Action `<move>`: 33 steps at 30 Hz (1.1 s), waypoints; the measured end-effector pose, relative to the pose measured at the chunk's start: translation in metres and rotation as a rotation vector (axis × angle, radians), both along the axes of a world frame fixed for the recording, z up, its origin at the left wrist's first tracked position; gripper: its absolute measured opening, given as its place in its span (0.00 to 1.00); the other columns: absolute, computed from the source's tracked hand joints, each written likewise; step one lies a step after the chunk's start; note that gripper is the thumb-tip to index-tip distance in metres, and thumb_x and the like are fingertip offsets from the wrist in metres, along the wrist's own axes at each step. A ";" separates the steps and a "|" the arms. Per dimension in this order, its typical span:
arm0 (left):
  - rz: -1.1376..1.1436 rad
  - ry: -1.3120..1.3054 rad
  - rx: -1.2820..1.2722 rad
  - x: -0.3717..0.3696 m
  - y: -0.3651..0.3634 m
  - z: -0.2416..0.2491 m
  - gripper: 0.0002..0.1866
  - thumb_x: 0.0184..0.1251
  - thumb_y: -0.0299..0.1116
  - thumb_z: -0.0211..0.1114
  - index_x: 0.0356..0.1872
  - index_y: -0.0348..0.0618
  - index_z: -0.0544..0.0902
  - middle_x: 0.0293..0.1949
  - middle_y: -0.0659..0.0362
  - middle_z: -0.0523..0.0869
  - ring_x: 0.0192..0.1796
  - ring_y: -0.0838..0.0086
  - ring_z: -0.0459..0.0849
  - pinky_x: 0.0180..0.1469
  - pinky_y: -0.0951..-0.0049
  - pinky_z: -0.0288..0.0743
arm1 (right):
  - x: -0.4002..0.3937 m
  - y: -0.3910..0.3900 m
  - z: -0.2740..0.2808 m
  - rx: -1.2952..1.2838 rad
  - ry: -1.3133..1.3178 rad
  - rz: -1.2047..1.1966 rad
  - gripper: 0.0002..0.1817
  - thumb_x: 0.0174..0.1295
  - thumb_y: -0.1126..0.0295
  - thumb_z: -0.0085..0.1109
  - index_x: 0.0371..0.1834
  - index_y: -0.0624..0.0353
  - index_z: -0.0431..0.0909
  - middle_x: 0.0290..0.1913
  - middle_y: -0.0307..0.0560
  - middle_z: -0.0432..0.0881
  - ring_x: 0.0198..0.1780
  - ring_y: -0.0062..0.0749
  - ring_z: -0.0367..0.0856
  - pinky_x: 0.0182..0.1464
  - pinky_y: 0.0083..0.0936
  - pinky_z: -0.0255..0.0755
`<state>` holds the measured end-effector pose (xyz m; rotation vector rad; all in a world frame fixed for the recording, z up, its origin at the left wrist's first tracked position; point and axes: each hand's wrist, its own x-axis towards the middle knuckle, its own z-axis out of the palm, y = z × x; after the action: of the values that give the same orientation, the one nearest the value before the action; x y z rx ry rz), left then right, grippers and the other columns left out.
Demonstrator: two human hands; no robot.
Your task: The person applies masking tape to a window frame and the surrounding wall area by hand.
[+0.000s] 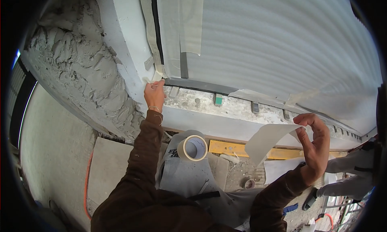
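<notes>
My left hand [155,95] is closed at the lower left corner of the window frame, its fingertips pinching a pale piece of masking tape [158,75]. More tape runs up the frame's side from there. Raised at the right, my right hand [315,141] pinches the end of a wide, curling whitish strip of tape [271,138], which hangs free to the left. A roll of masking tape [185,148] rests by my grey trouser leg [189,171], below the sill.
Plastic film [274,42] covers the pane. Small spacer blocks, one with a green face [218,99], line the rough sill [193,101]. Wet mortar [76,70] coats the left wall. A yellow level [229,147] lies below. Another person's legs [348,171] are at right; an orange hose [87,183] at left.
</notes>
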<state>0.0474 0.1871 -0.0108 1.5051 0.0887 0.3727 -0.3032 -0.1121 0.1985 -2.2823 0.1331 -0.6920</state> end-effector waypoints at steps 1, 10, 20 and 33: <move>0.041 0.131 0.205 0.007 -0.004 -0.013 0.31 0.65 0.53 0.72 0.48 0.29 0.81 0.27 0.58 0.83 0.18 0.75 0.78 0.22 0.76 0.70 | 0.000 0.000 0.000 0.012 -0.015 0.006 0.08 0.58 0.79 0.66 0.36 0.65 0.75 0.43 0.50 0.86 0.49 0.35 0.81 0.60 0.30 0.69; -0.002 0.334 -0.690 0.070 -0.038 -0.041 0.24 0.71 0.51 0.70 0.48 0.38 0.78 0.40 0.60 0.81 0.20 0.79 0.67 0.18 0.76 0.58 | -0.006 0.002 0.003 0.024 -0.024 -0.029 0.07 0.58 0.80 0.66 0.36 0.65 0.76 0.42 0.49 0.86 0.49 0.33 0.81 0.60 0.29 0.69; -0.285 0.249 -0.911 0.092 -0.004 -0.036 0.10 0.74 0.31 0.58 0.30 0.49 0.70 0.24 0.68 0.62 0.20 0.81 0.59 0.20 0.75 0.51 | -0.003 0.003 0.000 0.022 -0.033 -0.031 0.07 0.57 0.81 0.66 0.35 0.65 0.76 0.41 0.48 0.87 0.48 0.32 0.82 0.60 0.29 0.70; -0.392 0.012 -0.817 -0.022 0.000 0.059 0.11 0.72 0.35 0.59 0.29 0.48 0.70 0.23 0.68 0.65 0.22 0.81 0.64 0.23 0.77 0.58 | 0.001 0.001 -0.003 0.018 -0.033 -0.043 0.07 0.59 0.79 0.66 0.34 0.65 0.76 0.40 0.48 0.86 0.47 0.32 0.81 0.58 0.28 0.71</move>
<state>0.0252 0.1870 0.0483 0.6891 -0.0453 -0.0070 -0.3021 -0.1113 0.1950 -2.2558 0.1721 -0.7470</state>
